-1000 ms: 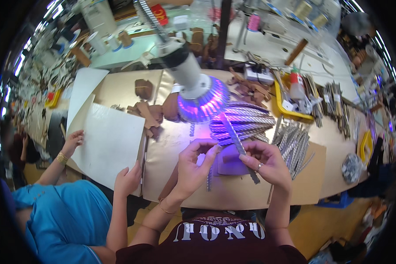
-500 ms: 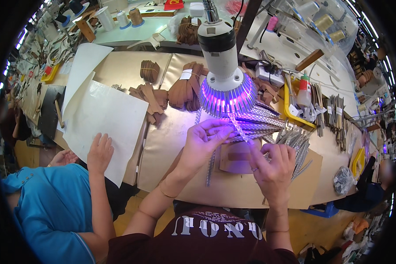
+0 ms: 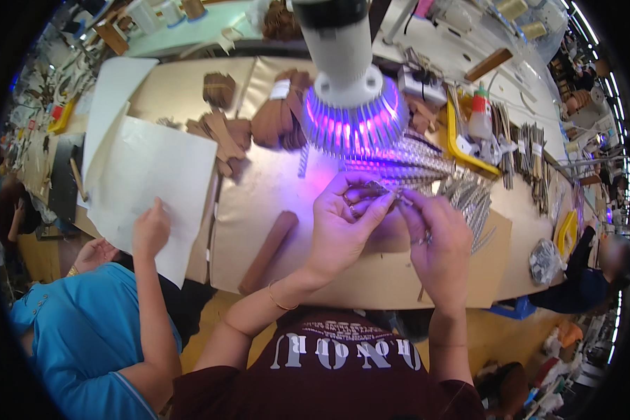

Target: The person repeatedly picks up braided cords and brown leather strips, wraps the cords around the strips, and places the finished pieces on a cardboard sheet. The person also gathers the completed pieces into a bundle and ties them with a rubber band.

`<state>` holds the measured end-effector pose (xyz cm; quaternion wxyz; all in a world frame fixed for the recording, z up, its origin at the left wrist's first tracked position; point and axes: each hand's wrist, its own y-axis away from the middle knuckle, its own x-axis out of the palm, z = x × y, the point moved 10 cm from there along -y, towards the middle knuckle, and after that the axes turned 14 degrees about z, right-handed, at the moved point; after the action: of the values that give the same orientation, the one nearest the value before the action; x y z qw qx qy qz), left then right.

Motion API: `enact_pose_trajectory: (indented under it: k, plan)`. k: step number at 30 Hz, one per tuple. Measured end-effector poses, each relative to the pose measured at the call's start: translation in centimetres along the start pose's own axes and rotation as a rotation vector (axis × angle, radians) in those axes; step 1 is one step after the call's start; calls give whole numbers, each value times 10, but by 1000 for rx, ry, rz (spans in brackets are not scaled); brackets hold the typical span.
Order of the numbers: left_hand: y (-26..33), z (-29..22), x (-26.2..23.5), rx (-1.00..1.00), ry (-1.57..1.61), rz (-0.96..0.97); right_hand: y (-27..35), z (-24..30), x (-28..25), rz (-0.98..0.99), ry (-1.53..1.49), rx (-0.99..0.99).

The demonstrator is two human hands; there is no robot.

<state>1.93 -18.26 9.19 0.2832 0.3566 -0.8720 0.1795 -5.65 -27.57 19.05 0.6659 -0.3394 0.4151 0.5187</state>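
Note:
Beneath the lamp [image 3: 357, 119] with its purple light, my two hands meet at a silvery braided strip [image 3: 382, 186]. My left hand [image 3: 350, 222] pinches it between thumb and fingers, and rings show on that hand. Close by on the right, the fingertips of my right hand [image 3: 437, 234] are closed on the same strip, which the fingers mostly hide. More braided strips [image 3: 427, 165] lie fanned out just beyond my hands, with their loose ends [image 3: 472, 203] spreading to the right.
Brown strap bundles [image 3: 280, 115] and a brown roll [image 3: 268, 252] lie to the left. A co-worker's hand [image 3: 152, 229] rests on a white sheet [image 3: 164, 164]. At right, a yellow tray [image 3: 462, 143] holds a red-capped bottle [image 3: 480, 112]; a plastic bag [image 3: 544, 261] sits near the edge.
My hands have come closer together on the strip, and less of it shows. The strip end that hung below my left hand is out of sight. The whole view has shifted slightly.

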Motion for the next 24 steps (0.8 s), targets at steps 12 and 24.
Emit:
enact_pose_trajectory:
  k: [12,24]
  plan:
    - [95,38,-19,55,-1121,-11,-18,-13,43,352,89,155]
    - [90,49,-16,74,-1165,47,-28,-13,78,419,226,179]
